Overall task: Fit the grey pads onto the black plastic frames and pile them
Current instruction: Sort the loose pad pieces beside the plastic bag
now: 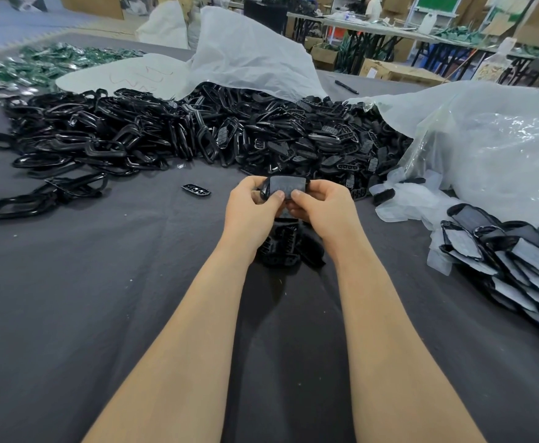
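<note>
Frame [264, 190] and pad [288, 186] were held together above the table [102, 298], just before the heap [197, 132]. Left hand [250, 207] and right hand [324, 207] curled round the ends, thumbs [277, 196] pressing the pad's near edge.

A dark grey cloth [70, 314] covers the table across the lower frame. At upper centre a white plastic sheet [245, 59] lies crumpled, with red scribbles on its left flap. A clear plastic bag [501, 148] bulges at the right edge. Green circuit boards [54, 62] are strewn at upper left. A black pen [346, 86] lies just right of the sheet. A cardboard box [396, 71] and long tables [373, 25] stand at upper right, one table bearing a white jug [429, 22]
</note>
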The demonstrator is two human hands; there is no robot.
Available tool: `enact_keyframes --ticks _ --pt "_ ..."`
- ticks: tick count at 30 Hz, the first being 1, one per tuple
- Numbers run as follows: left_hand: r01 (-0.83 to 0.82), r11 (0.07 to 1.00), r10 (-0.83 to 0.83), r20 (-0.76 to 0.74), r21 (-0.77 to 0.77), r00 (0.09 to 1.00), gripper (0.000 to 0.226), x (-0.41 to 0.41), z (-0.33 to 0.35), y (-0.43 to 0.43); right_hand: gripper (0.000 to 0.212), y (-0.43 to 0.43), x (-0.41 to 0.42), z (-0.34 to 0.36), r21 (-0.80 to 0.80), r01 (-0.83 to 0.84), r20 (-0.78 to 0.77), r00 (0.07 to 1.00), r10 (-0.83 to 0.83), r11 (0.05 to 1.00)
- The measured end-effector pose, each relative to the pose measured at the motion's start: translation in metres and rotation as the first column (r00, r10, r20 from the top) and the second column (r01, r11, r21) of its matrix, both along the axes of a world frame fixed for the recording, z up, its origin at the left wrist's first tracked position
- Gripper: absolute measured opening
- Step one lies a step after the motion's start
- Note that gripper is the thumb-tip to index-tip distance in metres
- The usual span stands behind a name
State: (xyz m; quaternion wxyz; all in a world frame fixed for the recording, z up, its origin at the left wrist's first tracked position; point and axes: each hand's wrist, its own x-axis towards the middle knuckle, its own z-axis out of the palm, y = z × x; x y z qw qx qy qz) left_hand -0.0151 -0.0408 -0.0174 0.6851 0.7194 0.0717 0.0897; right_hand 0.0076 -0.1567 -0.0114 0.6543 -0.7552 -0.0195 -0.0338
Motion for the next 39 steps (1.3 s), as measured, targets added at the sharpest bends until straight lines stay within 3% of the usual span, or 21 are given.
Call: enact_keyframes --ticks 11,21,39 --pt "-0.071 0.997 0.071 -0.001 -0.002 0.997 0.018 0.0002 -0.0022 0.0014 0.013 0.0051 -0.0014 0.0003 0.006 -0.029 -0.009 1.0 0.029 1.0" --pt "0.002 0.994 0.0 0.011 -0.105 1.0 0.029 0.0003 -0.0021 0.0003 0.015 0.0011 0.0016 -0.0002 0.0 0.069 -0.041 0.997 -0.069 0.998" --pt "0.016 1.0 -0.016 0.039 0.007 0.999 0.015 -0.0037 0.002 -0.0003 0.016 0.0029 -0.0006 -0.0006 0.038 0.043 -0.019 0.999 -0.042 0.998"
